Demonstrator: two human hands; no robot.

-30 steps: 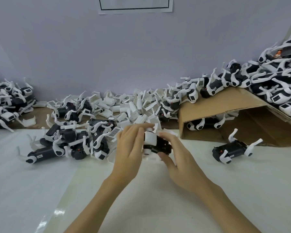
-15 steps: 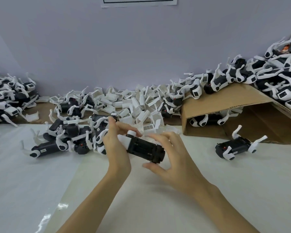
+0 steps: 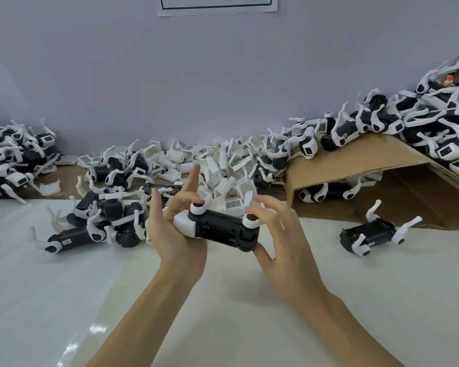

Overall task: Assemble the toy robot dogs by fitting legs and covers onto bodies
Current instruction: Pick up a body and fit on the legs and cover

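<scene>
A: Nearest to us, what do we log?

B: Both forearms come up over the white table point(image 3: 249, 313). We hold the body point(image 3: 223, 230) between the two hands, above the table, lying across, white cover point(image 3: 186, 225) end to the left.

A: Left hand point(image 3: 175, 234)?

B: It cups the cover end in the palm; the fingers point(image 3: 192, 178) stand straight and spread, not wrapped. We log it as a flat, supporting hold.

A: Right hand point(image 3: 278, 234)?

B: Curled round the black end, thumb below, fingers over the top by the white leg joint point(image 3: 251, 221). A narrow grip on the body. A second leg joint point(image 3: 198, 207) sits on top near the cover.

A: Beyond the grip?

B: Left of the grip, touching the table, a cluster of dogs point(image 3: 98, 226) with legs on. Right of it, well apart, one single dog point(image 3: 368, 234) on its side.

A: Further back?

B: Just behind the hands, a heap of loose white covers point(image 3: 223, 168). Behind right, a cardboard flap point(image 3: 361, 160) with one dog under it and a big pile of dogs point(image 3: 435, 123) on it. Far left, another pile point(image 3: 13, 160). Then the wall point(image 3: 170, 75) with a paper sheet point(image 3: 217, 4) at the top; its text we cannot tell.
</scene>
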